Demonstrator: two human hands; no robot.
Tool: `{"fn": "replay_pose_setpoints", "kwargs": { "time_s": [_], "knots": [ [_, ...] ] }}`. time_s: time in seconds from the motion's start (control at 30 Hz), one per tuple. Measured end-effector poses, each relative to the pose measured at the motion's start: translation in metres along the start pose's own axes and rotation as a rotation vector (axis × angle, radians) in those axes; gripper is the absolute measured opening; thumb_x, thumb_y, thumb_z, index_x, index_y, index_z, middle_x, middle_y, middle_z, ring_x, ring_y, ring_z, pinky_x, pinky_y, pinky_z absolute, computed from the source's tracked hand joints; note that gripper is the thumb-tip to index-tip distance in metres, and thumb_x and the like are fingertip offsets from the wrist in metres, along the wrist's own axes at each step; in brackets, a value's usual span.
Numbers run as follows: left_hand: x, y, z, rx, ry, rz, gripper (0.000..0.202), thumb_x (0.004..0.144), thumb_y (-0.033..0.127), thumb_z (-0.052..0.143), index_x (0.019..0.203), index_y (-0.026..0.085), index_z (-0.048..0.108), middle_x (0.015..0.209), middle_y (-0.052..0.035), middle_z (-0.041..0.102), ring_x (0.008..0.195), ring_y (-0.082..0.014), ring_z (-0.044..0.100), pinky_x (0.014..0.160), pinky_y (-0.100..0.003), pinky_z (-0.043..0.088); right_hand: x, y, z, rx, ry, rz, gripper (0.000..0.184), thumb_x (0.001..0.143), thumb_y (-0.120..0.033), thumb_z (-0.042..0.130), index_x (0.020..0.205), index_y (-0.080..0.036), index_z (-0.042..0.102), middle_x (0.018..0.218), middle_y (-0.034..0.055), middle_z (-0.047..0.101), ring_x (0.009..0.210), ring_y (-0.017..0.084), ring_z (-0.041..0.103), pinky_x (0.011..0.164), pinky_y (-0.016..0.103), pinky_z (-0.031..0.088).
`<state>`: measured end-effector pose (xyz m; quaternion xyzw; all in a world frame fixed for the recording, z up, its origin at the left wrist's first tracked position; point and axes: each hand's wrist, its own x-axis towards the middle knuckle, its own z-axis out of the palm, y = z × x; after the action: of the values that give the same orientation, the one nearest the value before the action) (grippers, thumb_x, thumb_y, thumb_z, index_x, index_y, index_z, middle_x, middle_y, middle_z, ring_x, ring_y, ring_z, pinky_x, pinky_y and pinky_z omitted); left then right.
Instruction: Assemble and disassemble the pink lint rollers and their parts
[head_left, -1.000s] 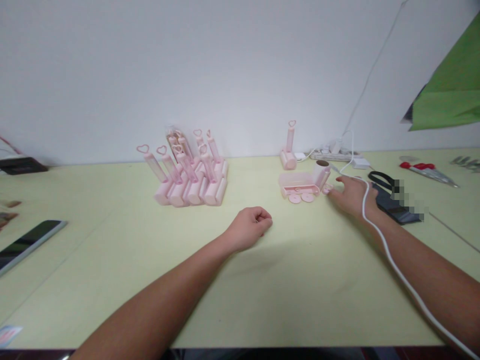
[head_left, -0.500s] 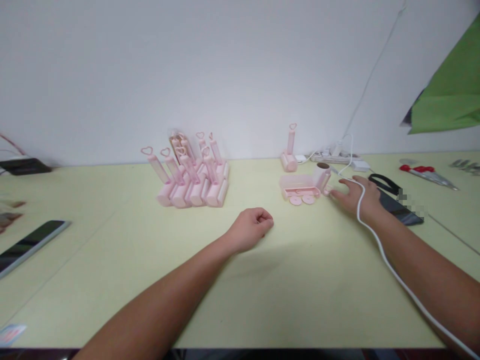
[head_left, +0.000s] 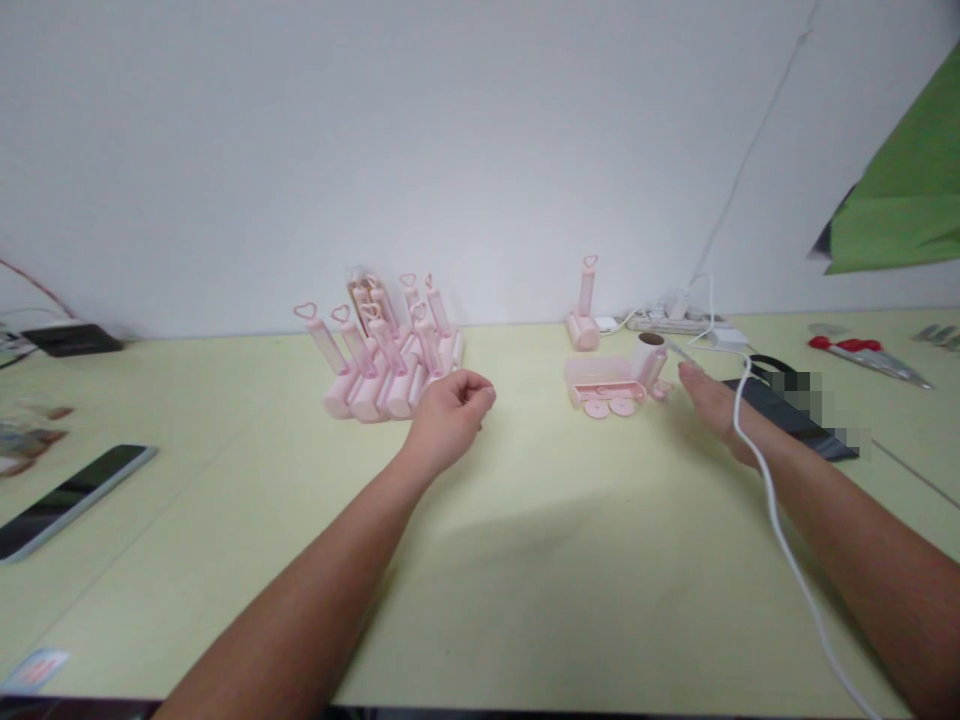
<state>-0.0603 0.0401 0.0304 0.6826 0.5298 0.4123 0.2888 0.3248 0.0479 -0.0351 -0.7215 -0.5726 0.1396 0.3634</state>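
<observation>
My left hand (head_left: 452, 418) hovers at the right front of a cluster of pink cylinder-shaped pieces (head_left: 365, 395) with upright clear tubes topped by hearts. Its fingers are curled in a loose fist, and nothing shows in them. My right hand (head_left: 711, 405) is held edge-on with straight fingers, just right of a group of pink parts. That group has an open pink tray (head_left: 606, 388), two flat pink discs (head_left: 598, 409) in front, and a pale roll with a brown core (head_left: 649, 352) standing behind small pink pieces (head_left: 658, 382). My right fingertips appear apart from these parts.
A single pink heart-topped piece (head_left: 584, 325) stands near the wall. A white cable (head_left: 763, 465) runs over my right forearm from a power strip (head_left: 667, 322). A black pouch (head_left: 795, 420), red-handled pliers (head_left: 862, 352), and a phone (head_left: 79, 497) lie on the pale table (head_left: 540, 600).
My left hand has moved left and slightly up, now partly covering the pink cluster. My right hand has drawn back from the small pink pieces, its fingers now held straighter.
</observation>
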Motion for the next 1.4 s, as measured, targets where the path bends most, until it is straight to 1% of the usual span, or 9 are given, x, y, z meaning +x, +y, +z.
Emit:
{"fn": "replay_pose_setpoints", "kwargs": {
  "time_s": [0.17,0.3,0.47,0.67,0.8,1.0,1.13,1.3,1.4],
  "knots": [
    [0.029,-0.018,-0.040,0.271,0.468,0.007,0.039,0.078,0.035,0.062,0.114,0.018,0.059,0.096,-0.0057,0.068,0.071,-0.0183,0.062,0.066,-0.031,0.049,-0.021,-0.035,-0.007,0.601,-0.067,0.034,0.082,0.089,-0.076,0.001,0.152,-0.034,0.031,0.161,0.0050,0.030,0.148,0.026,0.028,0.118,0.053,0.025],
    [0.048,-0.038,-0.046,0.339,0.433,-0.065,0.057,0.078,0.038,0.064,0.129,0.017,0.050,0.116,-0.0122,0.065,0.088,-0.0238,0.065,0.076,-0.035,0.050,-0.042,-0.077,-0.007,1.141,-0.122,-0.106,0.062,0.092,-0.072,0.016,0.146,-0.047,0.030,0.153,0.0013,0.043,0.130,0.025,0.054,0.104,0.052,0.045],
    [0.063,-0.045,-0.034,0.396,0.343,-0.139,0.051,0.076,0.039,0.066,0.120,0.015,0.056,0.098,-0.0101,0.070,0.084,-0.0243,0.065,0.076,-0.035,0.047,-0.066,-0.123,0.007,1.412,-0.187,-0.091,0.038,0.088,-0.055,0.054,0.120,-0.036,0.056,0.115,0.0023,0.066,0.096,0.021,0.067,0.088,0.043,0.054],
    [0.051,-0.024,-0.021,0.331,0.275,-0.030,0.026,0.080,0.042,0.063,0.084,0.016,0.063,0.078,-0.0046,0.068,0.071,-0.0180,0.060,0.066,-0.028,0.043,-0.100,-0.141,0.056,1.279,-0.458,0.171,0.031,0.084,-0.042,0.069,0.109,-0.025,0.060,0.103,0.0061,0.069,0.086,0.020,0.066,0.076,0.037,0.055],
    [0.020,0.001,-0.004,-0.219,0.144,0.027,0.030,0.081,0.046,0.065,0.088,0.017,0.060,0.062,0.0022,0.059,0.046,-0.0095,0.046,0.044,-0.020,0.034,-0.109,-0.149,0.084,1.282,-0.643,0.299,0.040,0.084,-0.050,0.068,0.114,-0.026,0.057,0.111,0.0088,0.068,0.089,0.022,0.066,0.077,0.040,0.056],
    [-0.008,0.017,0.009,-0.611,0.092,0.032,0.035,0.080,0.045,0.071,0.098,0.017,0.059,0.074,0.0008,0.064,0.046,-0.0061,0.045,0.036,-0.017,0.032,-0.091,-0.177,0.091,1.427,-0.615,0.143,0.047,0.071,-0.034,0.082,0.110,-0.026,0.056,0.103,0.0028,0.071,0.092,0.021,0.066,0.083,0.037,0.053],
    [-0.006,0.012,0.004,-0.746,0.249,0.129,0.030,0.084,0.041,0.070,0.103,0.020,0.060,0.101,-0.0033,0.068,0.077,-0.0099,0.063,0.061,-0.019,0.051,-0.073,-0.180,0.086,1.327,-0.573,0.056,0.054,0.070,-0.036,0.081,0.115,-0.028,0.052,0.096,0.0002,0.071,0.082,0.019,0.066,0.071,0.032,0.050],
    [0.004,0.008,-0.010,-0.902,0.470,0.195,0.028,0.091,0.047,0.059,0.102,0.022,0.055,0.101,-0.0028,0.071,0.092,-0.0151,0.068,0.082,-0.029,0.054,-0.030,-0.167,0.078,0.931,-0.476,-0.072,0.048,0.078,-0.042,0.072,0.118,-0.026,0.050,0.098,0.0032,0.072,0.082,0.020,0.066,0.070,0.033,0.049],
    [0.006,0.005,-0.012,-0.901,0.523,0.159,0.029,0.090,0.048,0.060,0.098,0.021,0.053,0.099,-0.0029,0.072,0.089,-0.0161,0.069,0.080,-0.029,0.055,-0.001,-0.163,0.079,0.315,-0.318,-0.378,0.051,0.080,-0.034,0.069,0.127,-0.023,0.050,0.117,0.0095,0.068,0.098,0.026,0.064,0.085,0.040,0.047]
  ]
}}
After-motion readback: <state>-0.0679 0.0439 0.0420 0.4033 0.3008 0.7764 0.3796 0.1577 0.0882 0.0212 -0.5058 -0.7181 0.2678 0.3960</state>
